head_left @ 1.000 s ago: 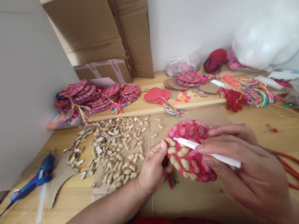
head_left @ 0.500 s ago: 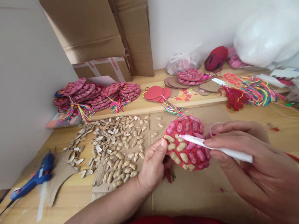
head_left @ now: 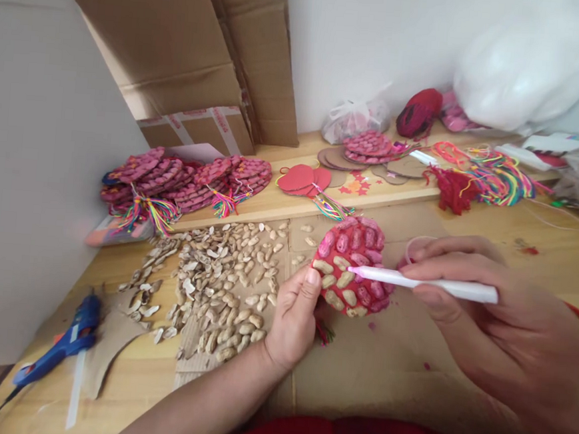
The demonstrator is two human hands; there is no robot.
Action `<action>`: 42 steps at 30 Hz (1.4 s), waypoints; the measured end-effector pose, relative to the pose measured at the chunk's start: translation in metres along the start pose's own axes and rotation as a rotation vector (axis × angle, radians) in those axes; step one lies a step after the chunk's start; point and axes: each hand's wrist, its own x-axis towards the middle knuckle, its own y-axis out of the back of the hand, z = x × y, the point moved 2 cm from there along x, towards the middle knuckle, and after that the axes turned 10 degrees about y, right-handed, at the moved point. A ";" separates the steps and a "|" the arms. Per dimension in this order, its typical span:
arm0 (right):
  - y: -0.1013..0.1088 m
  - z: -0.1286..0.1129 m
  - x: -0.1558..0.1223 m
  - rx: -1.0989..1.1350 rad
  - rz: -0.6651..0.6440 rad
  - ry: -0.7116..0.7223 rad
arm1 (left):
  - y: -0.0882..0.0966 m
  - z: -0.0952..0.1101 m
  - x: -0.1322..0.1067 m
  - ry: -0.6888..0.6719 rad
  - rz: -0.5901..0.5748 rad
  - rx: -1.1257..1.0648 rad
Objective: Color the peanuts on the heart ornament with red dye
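Observation:
My left hand (head_left: pixel 294 314) grips the left edge of a round red disc (head_left: pixel 335 250), thumb on top. Peanut shells cover its face: those along the top and right are pink, while several at the lower left are plain tan (head_left: pixel 334 299). My right hand (head_left: pixel 491 326) holds a white marker (head_left: pixel 429 283) between thumb and fingers. Its pink tip is at the shells near the disc's middle; whether it touches cannot be made out. A small clear cup (head_left: pixel 409 253) with pink in it shows beside my right fingers, partly hidden by them. A dark tassel (head_left: pixel 324 333) hangs below the disc.
Loose peanut shells (head_left: pixel 233 299) spread over cardboard on the left. A blue glue gun (head_left: pixel 66 340) lies at far left. Along the raised back ledge are stacked pink shell discs (head_left: pixel 186 182), red discs (head_left: pixel 297 179), colourful tassels (head_left: pixel 503 174) and red yarn (head_left: pixel 421 112).
The disc has shifted slightly left and up, tilting a little in my left hand. The marker now lies more level, its tip still over the disc's middle.

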 end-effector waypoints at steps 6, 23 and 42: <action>-0.005 0.005 -0.004 0.018 0.049 -0.087 | 0.007 -0.006 -0.004 -0.004 -0.019 0.068; -0.005 0.003 -0.003 -0.030 0.075 -0.053 | -0.005 0.003 -0.001 0.025 -0.019 -0.017; 0.001 -0.001 0.002 -0.115 -0.101 0.078 | -0.005 0.008 0.003 0.022 0.047 -0.090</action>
